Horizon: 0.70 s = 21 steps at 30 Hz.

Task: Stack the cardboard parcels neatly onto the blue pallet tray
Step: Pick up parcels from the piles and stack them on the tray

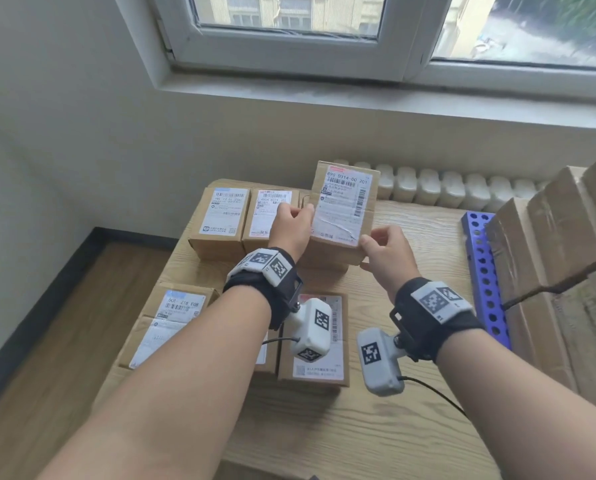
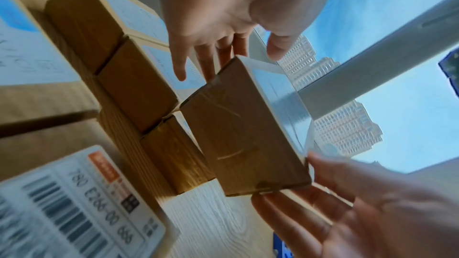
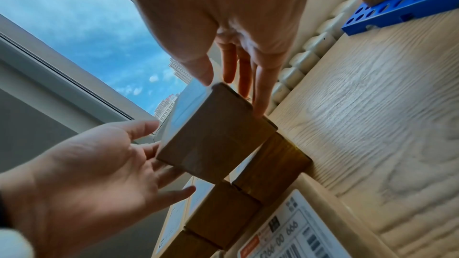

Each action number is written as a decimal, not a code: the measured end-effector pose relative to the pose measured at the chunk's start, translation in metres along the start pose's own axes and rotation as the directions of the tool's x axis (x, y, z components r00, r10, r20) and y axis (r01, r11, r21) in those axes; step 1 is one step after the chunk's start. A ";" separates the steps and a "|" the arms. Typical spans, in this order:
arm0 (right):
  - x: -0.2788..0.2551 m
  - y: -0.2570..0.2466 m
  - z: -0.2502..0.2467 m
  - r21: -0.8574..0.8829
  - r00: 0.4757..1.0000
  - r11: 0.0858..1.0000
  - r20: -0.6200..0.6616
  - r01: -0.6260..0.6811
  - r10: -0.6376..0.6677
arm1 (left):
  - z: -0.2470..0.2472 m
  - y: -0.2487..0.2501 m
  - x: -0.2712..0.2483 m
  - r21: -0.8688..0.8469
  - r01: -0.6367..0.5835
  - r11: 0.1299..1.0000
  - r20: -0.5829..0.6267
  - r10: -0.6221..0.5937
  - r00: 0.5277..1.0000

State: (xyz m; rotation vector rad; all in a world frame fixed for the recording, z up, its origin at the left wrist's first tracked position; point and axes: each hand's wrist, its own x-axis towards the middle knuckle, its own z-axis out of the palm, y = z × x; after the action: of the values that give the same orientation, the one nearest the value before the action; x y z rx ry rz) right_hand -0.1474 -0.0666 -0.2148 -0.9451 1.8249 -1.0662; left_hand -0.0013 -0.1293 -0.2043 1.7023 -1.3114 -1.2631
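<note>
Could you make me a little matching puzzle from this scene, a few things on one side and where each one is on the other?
Things:
1. lifted parcel
2. blue pallet tray
3. radiator
4. left hand

Places:
A. under the window, behind the table
B. at the table's right side, holding big boxes
C. held between both hands
D. at the lifted parcel's left edge

Pairs: 1-C, 2-B, 3-A, 4-D

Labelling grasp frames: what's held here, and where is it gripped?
One cardboard parcel, raised above the others, held between both hands: left hand on its left side, right hand at its near right corner.
</note>
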 end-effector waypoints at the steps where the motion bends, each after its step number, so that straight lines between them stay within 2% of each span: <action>1: -0.006 -0.001 -0.003 0.017 1.000 1.000 -0.003 -0.006 0.006 | -0.001 0.000 -0.006 -0.026 0.005 1.000 0.007 -0.005 1.000; 6: -0.043 -0.003 -0.020 0.079 0.999 0.996 0.033 0.035 -0.037 | -0.009 -0.005 -0.043 -0.086 -0.006 0.996 0.052 0.011 0.999; 10: -0.081 0.003 -0.034 0.109 0.996 0.992 0.050 0.063 -0.068 | -0.015 -0.014 -0.080 -0.203 -0.010 0.979 0.094 0.030 0.995; 13: -0.114 0.010 -0.047 0.114 0.996 0.991 0.048 0.064 -0.070 | -0.016 -0.018 -0.111 -0.239 -0.026 0.971 0.088 0.049 0.995; 17: -0.151 0.020 -0.066 0.092 0.997 0.993 0.027 0.074 -0.077 | -0.013 -0.023 -0.151 -0.259 -0.049 0.965 0.094 0.076 0.993; 21: -0.183 0.027 -0.090 0.118 0.992 0.987 -0.062 0.113 -0.107 | -0.003 -0.026 -0.192 -0.252 -0.070 0.965 0.120 0.103 0.987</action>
State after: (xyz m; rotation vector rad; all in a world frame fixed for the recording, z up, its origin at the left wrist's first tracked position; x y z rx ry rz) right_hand -0.1611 0.1315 -0.1622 -0.9612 1.7474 -1.2676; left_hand 0.0020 0.0607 -0.1681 1.3943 -1.2308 -1.4429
